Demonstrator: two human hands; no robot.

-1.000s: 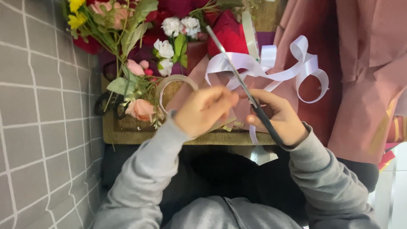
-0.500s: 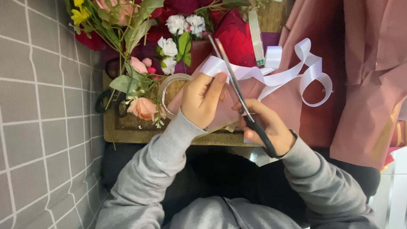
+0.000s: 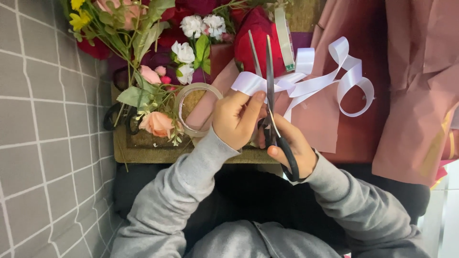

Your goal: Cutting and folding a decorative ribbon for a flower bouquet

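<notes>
My left hand (image 3: 235, 118) pinches the end of a white satin ribbon (image 3: 319, 79) between thumb and fingers. The ribbon loops off to the right over pink wrapping paper (image 3: 334, 124). My right hand (image 3: 291, 145) grips black-handled scissors (image 3: 270, 95). Their blades are parted and point up, straddling the ribbon just right of my left thumb. Both grey sleeves reach in from below.
A roll of clear tape (image 3: 193, 107) lies left of my left hand on a woven mat (image 3: 143, 150). Artificial flowers (image 3: 158, 122) and red blooms (image 3: 256, 33) crowd the top. Pink paper sheets (image 3: 420, 95) hang at the right; a grey tiled wall (image 3: 48, 143) stands at the left.
The scissors swung from a slant to nearly upright and their blades opened around the ribbon. My left hand slid up along the ribbon toward its end.
</notes>
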